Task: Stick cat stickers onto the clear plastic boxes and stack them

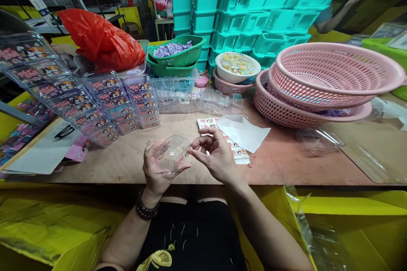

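My left hand (pixel 155 167) grips a small clear plastic box (pixel 171 150), tilted, above the front of the table. A printed sticker (pixel 182 159) shows on the box's right side. There the thumb and forefinger of my right hand (pixel 214 152) pinch together at the sticker's edge. How much of the sticker lies flat on the plastic, I cannot tell. Just behind my right hand lie sheets of printed stickers (pixel 240 154), partly under a white sheet of paper (pixel 244 131).
Stacked boxes with printed labels (pixel 110 101) stand at left. Clear plastic boxes (pixel 178 101) line the back, near green baskets (pixel 178 57) and a white bowl (pixel 238 77) of small packets. Pink baskets (pixel 318 114) stand right. Turquoise crates (pixel 238 21) rise behind; another person's arm (pixel 346 8) shows far right.
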`<act>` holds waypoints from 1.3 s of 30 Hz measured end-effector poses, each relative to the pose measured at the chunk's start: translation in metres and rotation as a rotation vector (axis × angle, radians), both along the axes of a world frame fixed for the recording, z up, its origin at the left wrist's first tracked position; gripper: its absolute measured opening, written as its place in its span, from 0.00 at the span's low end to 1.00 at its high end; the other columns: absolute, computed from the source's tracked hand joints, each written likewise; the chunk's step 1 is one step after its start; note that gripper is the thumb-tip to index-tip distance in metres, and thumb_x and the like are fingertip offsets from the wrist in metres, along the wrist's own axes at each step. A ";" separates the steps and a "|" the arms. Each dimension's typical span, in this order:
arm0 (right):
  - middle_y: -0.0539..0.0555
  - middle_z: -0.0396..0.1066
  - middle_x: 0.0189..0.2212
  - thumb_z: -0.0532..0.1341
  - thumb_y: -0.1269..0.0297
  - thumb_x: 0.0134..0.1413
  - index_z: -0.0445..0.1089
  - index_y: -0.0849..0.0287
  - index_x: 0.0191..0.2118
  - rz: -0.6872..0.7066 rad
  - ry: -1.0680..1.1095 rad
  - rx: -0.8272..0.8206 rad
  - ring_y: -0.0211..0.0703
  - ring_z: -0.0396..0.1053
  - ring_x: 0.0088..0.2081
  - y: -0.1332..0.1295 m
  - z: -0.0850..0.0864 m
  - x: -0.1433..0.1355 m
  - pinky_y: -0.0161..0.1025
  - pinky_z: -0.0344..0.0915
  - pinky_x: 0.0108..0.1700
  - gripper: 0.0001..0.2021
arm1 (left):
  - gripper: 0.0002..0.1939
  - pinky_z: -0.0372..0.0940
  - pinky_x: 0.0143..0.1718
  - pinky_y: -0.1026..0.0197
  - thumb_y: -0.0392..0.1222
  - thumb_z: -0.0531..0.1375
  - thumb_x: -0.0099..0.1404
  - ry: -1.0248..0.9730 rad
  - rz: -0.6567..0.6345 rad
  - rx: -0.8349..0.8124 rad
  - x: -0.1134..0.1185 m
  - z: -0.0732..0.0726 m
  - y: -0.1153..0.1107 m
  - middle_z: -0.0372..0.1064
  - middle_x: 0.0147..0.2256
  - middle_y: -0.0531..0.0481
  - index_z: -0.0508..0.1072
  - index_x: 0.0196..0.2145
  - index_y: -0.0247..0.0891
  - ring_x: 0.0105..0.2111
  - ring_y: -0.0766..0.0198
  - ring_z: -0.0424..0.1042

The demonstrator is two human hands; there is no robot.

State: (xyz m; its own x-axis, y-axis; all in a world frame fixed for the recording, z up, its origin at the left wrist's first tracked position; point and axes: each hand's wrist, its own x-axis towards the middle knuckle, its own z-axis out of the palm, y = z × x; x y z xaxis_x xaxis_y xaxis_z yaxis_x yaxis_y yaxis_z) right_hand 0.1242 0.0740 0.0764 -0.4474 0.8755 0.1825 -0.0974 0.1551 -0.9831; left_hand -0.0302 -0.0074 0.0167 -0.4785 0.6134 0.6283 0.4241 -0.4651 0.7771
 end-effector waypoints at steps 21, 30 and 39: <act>0.47 0.69 0.32 0.74 0.55 0.43 0.59 0.50 0.46 -0.025 0.111 -0.069 0.39 0.69 0.34 -0.003 -0.004 -0.004 0.37 0.65 0.34 0.28 | 0.45 0.74 0.51 0.44 0.48 0.77 0.44 0.118 0.053 0.041 -0.004 -0.003 0.000 0.65 0.54 0.39 0.64 0.56 0.41 0.54 0.48 0.73; 0.49 0.68 0.31 0.71 0.53 0.47 0.74 0.55 0.37 -0.014 0.005 -0.090 0.38 0.66 0.32 -0.006 -0.004 0.000 0.37 0.65 0.34 0.14 | 0.41 0.76 0.46 0.52 0.51 0.76 0.47 -0.071 -0.004 -0.009 0.000 0.010 0.003 0.67 0.51 0.43 0.63 0.54 0.42 0.47 0.54 0.77; 0.50 0.70 0.30 0.70 0.58 0.50 0.78 0.55 0.36 -0.125 -0.021 0.065 0.37 0.66 0.29 -0.010 -0.011 -0.008 0.36 0.63 0.30 0.08 | 0.44 0.76 0.45 0.50 0.57 0.75 0.45 -0.015 0.076 -0.011 0.002 0.012 0.003 0.68 0.50 0.42 0.62 0.54 0.41 0.47 0.52 0.77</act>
State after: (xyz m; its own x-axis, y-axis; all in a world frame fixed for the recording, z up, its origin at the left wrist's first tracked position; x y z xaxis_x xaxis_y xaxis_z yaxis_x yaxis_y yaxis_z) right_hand 0.1163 0.0636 0.0657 -0.3400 0.9112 0.2326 -0.0529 0.2284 -0.9721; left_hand -0.0279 -0.0049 0.0286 -0.5333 0.5817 0.6142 0.4459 -0.4237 0.7884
